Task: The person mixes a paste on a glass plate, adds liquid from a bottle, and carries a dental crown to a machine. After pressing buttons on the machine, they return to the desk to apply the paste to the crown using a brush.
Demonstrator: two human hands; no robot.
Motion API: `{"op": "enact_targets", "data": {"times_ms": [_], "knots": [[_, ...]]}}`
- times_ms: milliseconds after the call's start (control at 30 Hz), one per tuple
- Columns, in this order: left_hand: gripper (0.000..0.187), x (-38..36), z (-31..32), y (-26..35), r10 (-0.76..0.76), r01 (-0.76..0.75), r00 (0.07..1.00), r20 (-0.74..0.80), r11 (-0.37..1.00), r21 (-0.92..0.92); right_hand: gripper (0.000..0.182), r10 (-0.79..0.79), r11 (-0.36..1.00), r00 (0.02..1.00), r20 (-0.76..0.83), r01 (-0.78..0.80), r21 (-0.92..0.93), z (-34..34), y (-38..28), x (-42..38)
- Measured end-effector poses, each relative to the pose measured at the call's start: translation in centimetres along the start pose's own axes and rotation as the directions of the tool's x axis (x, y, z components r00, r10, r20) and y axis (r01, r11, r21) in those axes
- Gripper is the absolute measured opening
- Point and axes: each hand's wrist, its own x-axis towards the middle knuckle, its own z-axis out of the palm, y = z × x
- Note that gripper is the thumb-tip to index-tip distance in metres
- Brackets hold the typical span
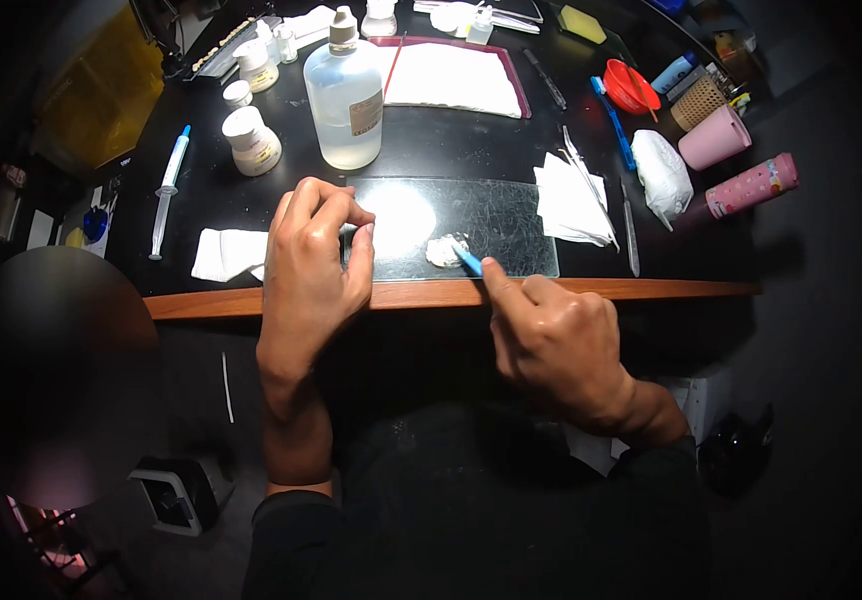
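My right hand [556, 340] grips a light-blue stick-shaped tool [468, 261], index finger stretched along it. Its tip lies in a small mound of white paste [442, 252] on a scratched glass slab [506, 215] near the table's front edge. At the slab's left end, my left hand [313, 255] is curled, thumb and index fingertips close together. Whatever may be between them is hidden. A folded white tissue [226, 254] lies partly behind that hand. Beyond the slab stands a large clear bottle [344, 100] of liquid with a pale cap.
White jars [251, 142] and a syringe [171, 190] are on the left. Right of the slab lie paper sheets [571, 205] with tweezers [588, 180], and a metal spatula [630, 230]. A red bowl [631, 86] and pink cup [714, 138] stand farther back. The table has a wooden front edge [421, 294].
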Motion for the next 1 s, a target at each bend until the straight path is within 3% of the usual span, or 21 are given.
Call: {"op": "enact_targets", "data": {"times_ms": [200,500,633,733,833,1000], "knots": [[0.004,0.0,0.0,0.1,-0.008,0.008,1.0,0.01,1.0,0.004,0.046,0.064,0.978,0.982,-0.175,-0.027,0.208,1.8,1.2,-0.8],[0.006,0.2,-0.1,0.4,-0.007,0.005,0.999,0.037,0.998,0.066,0.057,0.112,0.951,0.994,-0.005,-0.106,0.291,1.9,-0.3,-0.5],[0.006,0.2,-0.1,0.5,-0.024,0.02,0.999,0.049,0.997,0.07,0.052,0.07,0.938,0.988,-0.135,-0.019,0.346,2.8,0.9,-0.1],[0.007,0.2,-0.1,0.5,-0.038,0.034,0.998,0.055,0.997,0.071,0.052,0.087,0.942,0.99,-0.115,-0.044,0.333,2.9,1.3,-0.2],[0.009,0.2,-0.2,0.5,-0.042,0.037,0.998,0.056,0.996,0.081,0.051,0.061,0.945,0.998,0.006,-0.06,0.32,1.7,0.9,-0.1],[0.009,0.2,-0.1,0.6,-0.052,0.048,0.997,0.058,0.996,0.071,0.054,0.053,0.963,0.999,-0.01,-0.048,0.265,1.6,1.1,0.0]]}}
